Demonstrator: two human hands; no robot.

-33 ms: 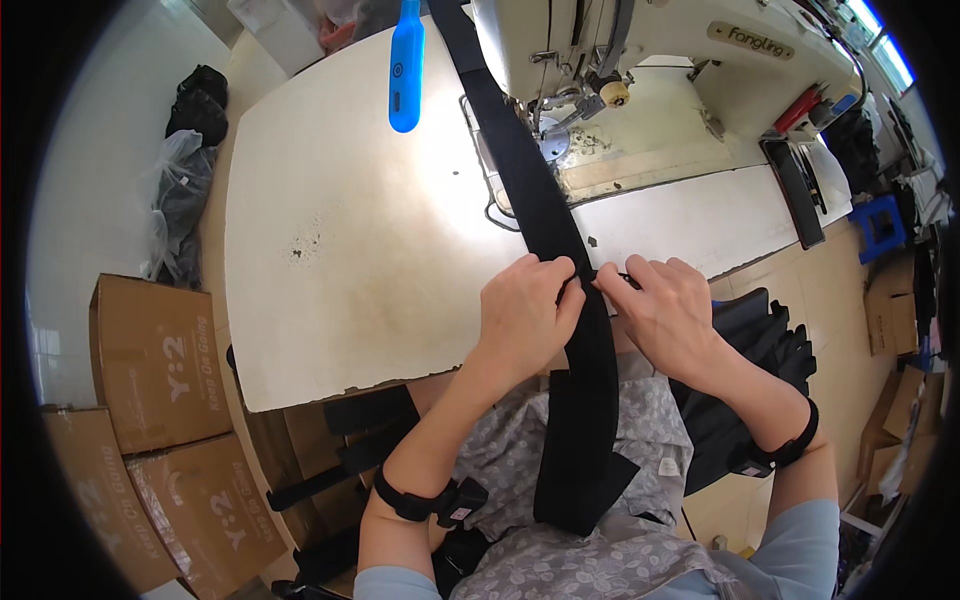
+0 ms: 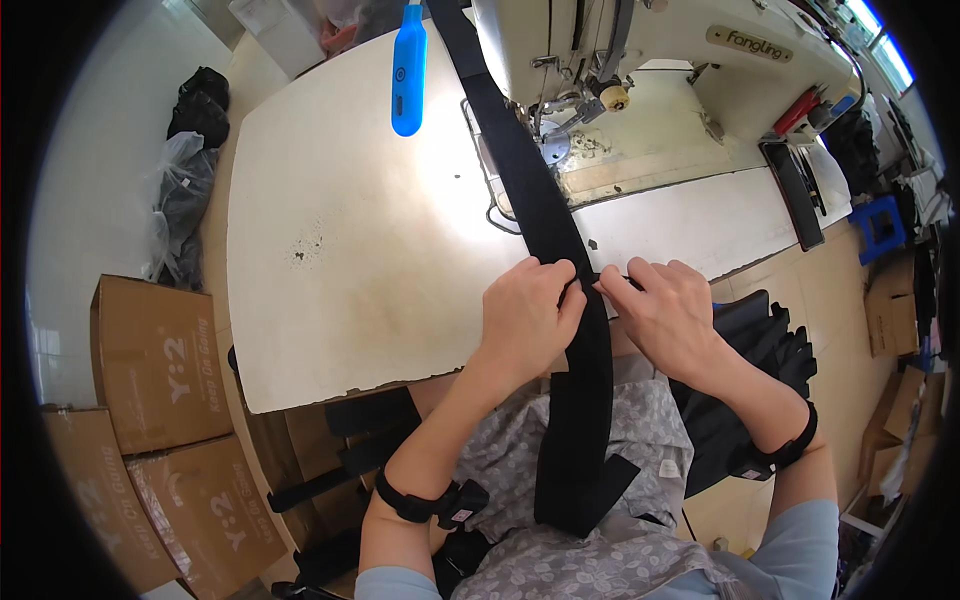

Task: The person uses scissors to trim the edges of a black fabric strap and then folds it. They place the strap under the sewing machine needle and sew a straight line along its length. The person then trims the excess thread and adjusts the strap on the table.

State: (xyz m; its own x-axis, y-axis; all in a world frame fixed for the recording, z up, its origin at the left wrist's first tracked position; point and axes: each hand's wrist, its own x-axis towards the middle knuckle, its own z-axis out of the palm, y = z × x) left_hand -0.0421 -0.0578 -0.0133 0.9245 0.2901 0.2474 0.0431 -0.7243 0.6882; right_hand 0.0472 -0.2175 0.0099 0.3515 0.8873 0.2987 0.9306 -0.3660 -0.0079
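A long, wide black fabric strap (image 2: 548, 215) runs from the far edge of the white table, past the sewing machine (image 2: 660, 60), and over the near edge. Its lower part hangs down onto my lap, where the end is folded at an angle. My left hand (image 2: 528, 310) is closed, pinching the strap's left side near the table's front edge. Opposite it, my right hand (image 2: 660, 305) is closed too, its fingertips at the strap's right edge. Something small and dark shows among those fingers, too hidden to name.
A blue handheld device (image 2: 408, 75) hangs over the white table (image 2: 340, 230). Cardboard boxes (image 2: 160, 365) stand at the left. Black fabric pieces (image 2: 750, 350) are piled to the right of my lap. A blue stool (image 2: 878, 228) stands farther right.
The strap's hanging lower part has shifted slightly left. Both hands keep nearly the same place and grip.
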